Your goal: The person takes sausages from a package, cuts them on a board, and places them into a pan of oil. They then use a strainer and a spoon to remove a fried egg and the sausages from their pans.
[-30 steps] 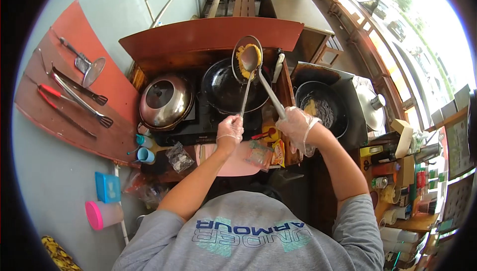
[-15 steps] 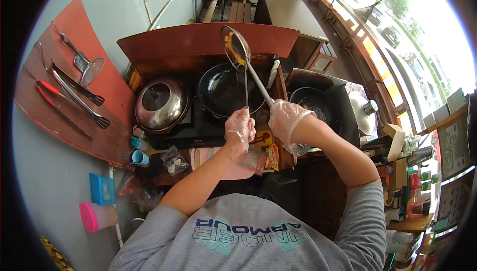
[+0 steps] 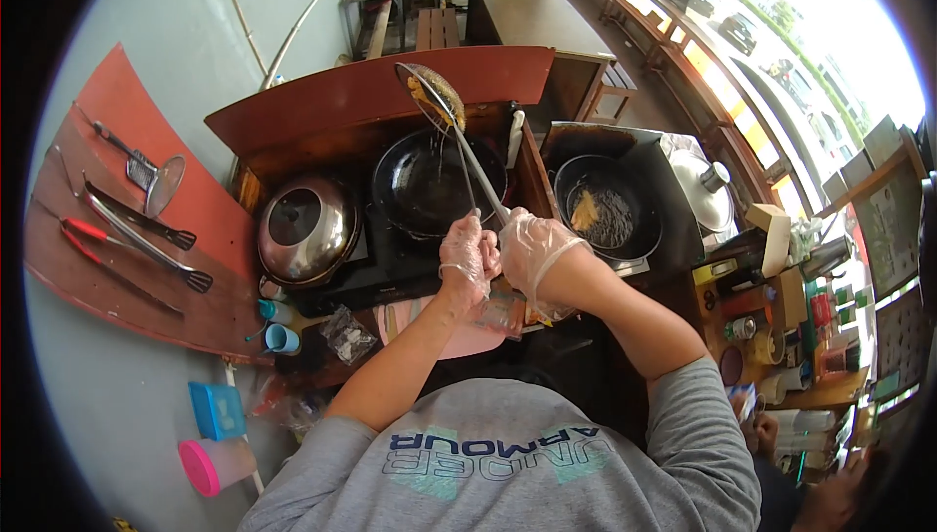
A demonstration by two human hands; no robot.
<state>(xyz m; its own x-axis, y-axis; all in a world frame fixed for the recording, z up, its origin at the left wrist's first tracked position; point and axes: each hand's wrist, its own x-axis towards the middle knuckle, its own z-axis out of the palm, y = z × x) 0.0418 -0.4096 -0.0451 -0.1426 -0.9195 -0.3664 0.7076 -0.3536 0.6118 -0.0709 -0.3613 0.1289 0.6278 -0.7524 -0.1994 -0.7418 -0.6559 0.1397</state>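
Both my hands wear clear plastic gloves. My left hand (image 3: 468, 257) is closed around the thin metal handle (image 3: 468, 169) of a long utensil whose head overlaps the strainer. Just beside it, my right hand (image 3: 537, 249) grips the thicker grey handle of a mesh strainer (image 3: 441, 93). Golden fried food (image 3: 422, 101) lies between the two heads, raised above the rear edge of a black wok (image 3: 410, 195). Thin streaks of liquid drip from the heads toward the wok. To the right, a dark frying pan (image 3: 630, 225) holds bubbling oil and a golden piece of food (image 3: 584, 210).
A lidded steel pot (image 3: 322, 234) stands left of the wok. Behind rises a red splash panel (image 3: 342, 98). Tongs (image 3: 142, 234) hang at left. A pink tray (image 3: 459, 332) lies in front, a silver lid (image 3: 703, 195) at right. Part of another person (image 3: 830, 503) shows lower right.
My right hand has come in closer to my left, and both heads have tilted left together. The frying pan, partly covered before, now shows its golden food. Another person appears lower right.
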